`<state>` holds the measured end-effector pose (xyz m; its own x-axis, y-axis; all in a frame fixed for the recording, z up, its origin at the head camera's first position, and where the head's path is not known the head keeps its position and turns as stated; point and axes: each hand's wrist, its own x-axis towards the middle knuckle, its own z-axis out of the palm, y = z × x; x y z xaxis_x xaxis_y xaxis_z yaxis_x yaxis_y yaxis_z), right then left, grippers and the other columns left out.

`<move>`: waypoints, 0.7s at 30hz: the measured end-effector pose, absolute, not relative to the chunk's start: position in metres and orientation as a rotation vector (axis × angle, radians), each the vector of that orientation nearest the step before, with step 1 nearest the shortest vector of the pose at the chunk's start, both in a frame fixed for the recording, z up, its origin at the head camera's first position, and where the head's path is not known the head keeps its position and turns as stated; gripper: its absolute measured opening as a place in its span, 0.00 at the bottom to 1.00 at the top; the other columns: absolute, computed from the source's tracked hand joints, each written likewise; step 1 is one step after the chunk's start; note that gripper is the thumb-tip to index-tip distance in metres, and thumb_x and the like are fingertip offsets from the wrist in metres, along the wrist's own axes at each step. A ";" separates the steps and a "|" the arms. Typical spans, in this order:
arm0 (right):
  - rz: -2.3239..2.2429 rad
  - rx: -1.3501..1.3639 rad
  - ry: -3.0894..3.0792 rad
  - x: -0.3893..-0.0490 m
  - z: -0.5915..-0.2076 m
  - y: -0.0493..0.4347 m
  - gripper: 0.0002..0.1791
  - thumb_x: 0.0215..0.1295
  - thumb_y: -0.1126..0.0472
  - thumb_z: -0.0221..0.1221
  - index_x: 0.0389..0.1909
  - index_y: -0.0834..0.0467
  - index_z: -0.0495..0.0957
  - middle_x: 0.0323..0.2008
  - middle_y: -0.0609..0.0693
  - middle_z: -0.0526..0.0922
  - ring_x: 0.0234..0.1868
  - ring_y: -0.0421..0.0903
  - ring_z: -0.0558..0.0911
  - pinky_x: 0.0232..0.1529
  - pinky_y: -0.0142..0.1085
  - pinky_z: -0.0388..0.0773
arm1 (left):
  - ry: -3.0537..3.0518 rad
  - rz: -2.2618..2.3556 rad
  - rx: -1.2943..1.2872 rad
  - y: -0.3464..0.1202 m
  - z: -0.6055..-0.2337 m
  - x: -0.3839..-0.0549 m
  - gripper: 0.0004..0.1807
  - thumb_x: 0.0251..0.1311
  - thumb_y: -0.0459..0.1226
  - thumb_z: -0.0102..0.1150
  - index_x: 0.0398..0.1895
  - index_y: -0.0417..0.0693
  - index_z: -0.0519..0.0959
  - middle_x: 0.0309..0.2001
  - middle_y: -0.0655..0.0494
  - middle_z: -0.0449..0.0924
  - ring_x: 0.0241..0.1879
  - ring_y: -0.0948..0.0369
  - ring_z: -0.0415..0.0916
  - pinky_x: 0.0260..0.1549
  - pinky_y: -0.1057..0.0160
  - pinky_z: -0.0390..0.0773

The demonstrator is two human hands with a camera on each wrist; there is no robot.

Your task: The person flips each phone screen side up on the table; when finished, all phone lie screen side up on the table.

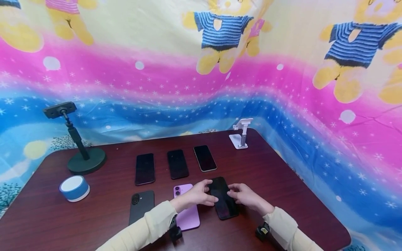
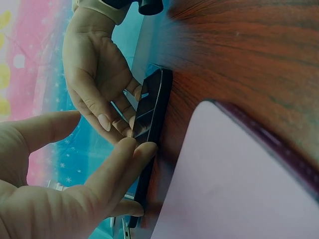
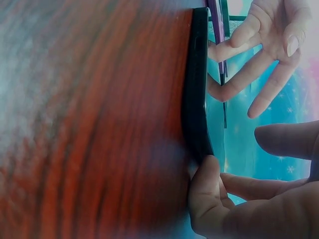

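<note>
A black smartphone (image 1: 226, 207) lies screen up on the dark red wooden table, between my two hands. My left hand (image 1: 199, 194) is at its left long edge, the fingertips touching the side and the thumb (image 2: 52, 128) held apart. At the opposite long edge, fingertips of my right hand (image 1: 246, 197) touch the phone, and that thumb also stands off it. Under my left wrist lies a purple smartphone (image 1: 190, 219) with its back up, partly covered. Further left, a dark grey smartphone (image 1: 142, 204) also shows its back, its lower end hidden by the sleeve.
Behind, three dark-screened phones form a row: left phone (image 1: 145, 169), middle phone (image 1: 178, 164), right phone (image 1: 205, 158). A white phone stand (image 1: 242, 134) is at the back right. At left are a dark green round-based stand (image 1: 88, 161) and a blue-and-white round object (image 1: 76, 191).
</note>
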<state>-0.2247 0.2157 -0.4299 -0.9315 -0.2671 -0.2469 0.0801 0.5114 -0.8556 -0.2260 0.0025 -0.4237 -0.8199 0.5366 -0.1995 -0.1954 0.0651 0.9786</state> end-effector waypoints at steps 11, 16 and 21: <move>-1.390 -0.167 2.402 -0.226 -0.430 0.216 0.24 0.69 0.64 0.53 0.59 0.76 0.67 0.51 0.67 0.76 0.50 0.57 0.78 0.45 0.51 0.81 | 1.836 1.796 0.348 0.002 -0.424 -0.225 0.41 0.54 0.19 0.58 0.69 0.24 0.48 0.65 0.14 0.46 0.51 0.43 0.77 0.44 0.50 0.82; -1.387 -0.160 2.405 -0.227 -0.430 0.215 0.24 0.69 0.63 0.53 0.59 0.76 0.67 0.52 0.68 0.75 0.51 0.57 0.78 0.46 0.52 0.81 | 1.828 1.794 0.353 0.002 -0.423 -0.225 0.41 0.54 0.20 0.58 0.69 0.24 0.48 0.65 0.15 0.48 0.48 0.48 0.78 0.45 0.50 0.82; -1.385 -0.143 2.408 -0.226 -0.429 0.214 0.24 0.69 0.63 0.53 0.60 0.75 0.67 0.52 0.66 0.75 0.50 0.57 0.78 0.47 0.53 0.80 | 1.827 1.786 0.351 0.002 -0.423 -0.227 0.41 0.55 0.21 0.58 0.69 0.25 0.49 0.65 0.16 0.50 0.47 0.49 0.78 0.45 0.50 0.82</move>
<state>-0.2264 0.2141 -0.4294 -0.9308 -0.2614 -0.2554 0.0892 0.5151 -0.8525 -0.2265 0.0024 -0.4225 -0.8117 0.5473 -0.2041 -0.1914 0.0808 0.9782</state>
